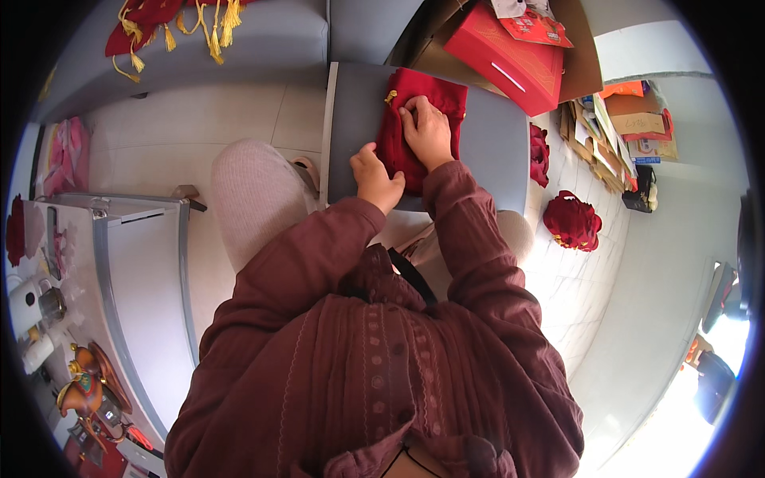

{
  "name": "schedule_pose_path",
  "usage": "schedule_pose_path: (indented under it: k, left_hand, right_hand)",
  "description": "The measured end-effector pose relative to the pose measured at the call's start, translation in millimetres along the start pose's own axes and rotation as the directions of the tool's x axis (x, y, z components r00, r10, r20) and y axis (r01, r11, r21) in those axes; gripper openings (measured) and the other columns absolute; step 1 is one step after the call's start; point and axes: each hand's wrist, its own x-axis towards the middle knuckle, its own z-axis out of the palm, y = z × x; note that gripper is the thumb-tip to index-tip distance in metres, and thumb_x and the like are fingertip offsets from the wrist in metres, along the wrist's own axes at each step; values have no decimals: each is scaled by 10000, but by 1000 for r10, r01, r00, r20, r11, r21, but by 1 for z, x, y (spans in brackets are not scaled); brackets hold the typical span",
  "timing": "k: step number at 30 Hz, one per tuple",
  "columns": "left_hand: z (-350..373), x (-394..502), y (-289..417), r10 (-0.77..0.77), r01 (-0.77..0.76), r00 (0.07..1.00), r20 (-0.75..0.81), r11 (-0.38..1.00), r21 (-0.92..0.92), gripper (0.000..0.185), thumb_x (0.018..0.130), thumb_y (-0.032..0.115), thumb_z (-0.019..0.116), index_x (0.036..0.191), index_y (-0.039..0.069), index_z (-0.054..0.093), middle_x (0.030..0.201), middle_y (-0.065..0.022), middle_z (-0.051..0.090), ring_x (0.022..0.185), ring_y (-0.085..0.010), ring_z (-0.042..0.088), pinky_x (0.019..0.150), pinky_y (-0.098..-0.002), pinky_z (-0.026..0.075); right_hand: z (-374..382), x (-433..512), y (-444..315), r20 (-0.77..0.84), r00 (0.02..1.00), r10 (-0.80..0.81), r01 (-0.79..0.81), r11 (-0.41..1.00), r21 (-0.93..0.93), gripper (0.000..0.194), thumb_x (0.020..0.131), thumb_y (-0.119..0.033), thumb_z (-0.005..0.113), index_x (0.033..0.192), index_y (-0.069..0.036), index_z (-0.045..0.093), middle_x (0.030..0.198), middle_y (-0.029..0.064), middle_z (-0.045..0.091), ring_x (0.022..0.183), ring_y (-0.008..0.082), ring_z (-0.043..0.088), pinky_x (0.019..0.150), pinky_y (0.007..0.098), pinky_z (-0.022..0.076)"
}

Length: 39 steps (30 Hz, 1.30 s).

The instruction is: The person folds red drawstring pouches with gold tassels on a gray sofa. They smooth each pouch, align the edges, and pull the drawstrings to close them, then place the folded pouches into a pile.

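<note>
A dark red velvet drawstring pouch [439, 89] lies flat on a grey padded stool top [496, 137] in front of me. A bit of yellow cord shows at its upper left edge. My right hand [427, 128] rests on the middle of the pouch, fingers curled against the cloth. At the pouch's lower left edge is my left hand [376, 179], its thumb and fingers apart and the thumb touching the cloth. Whether either hand pinches the fabric cannot be told.
Red cloth with yellow tassels [221, 30] lies on a grey sofa [275, 48] at the upper left. A red box [508, 60] leans over the stool's far right corner. Bundled red pouches [572, 221] lie on the floor at right. A white cabinet [149, 287] stands left.
</note>
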Motion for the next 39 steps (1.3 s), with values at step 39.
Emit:
schedule_pose_path:
  k: [39]
  left_hand:
    - [147, 0, 93, 38, -20, 925, 377, 999, -50, 542, 753, 42, 631, 1261, -51, 467, 1211, -204, 530, 1069, -273, 567, 921, -354, 471]
  right_hand:
    - [-186, -83, 199, 310, 601, 737, -690, 282, 667, 281, 904, -146, 661, 1132, 17, 638, 1016, 96, 709, 870, 179, 678, 806, 304, 539]
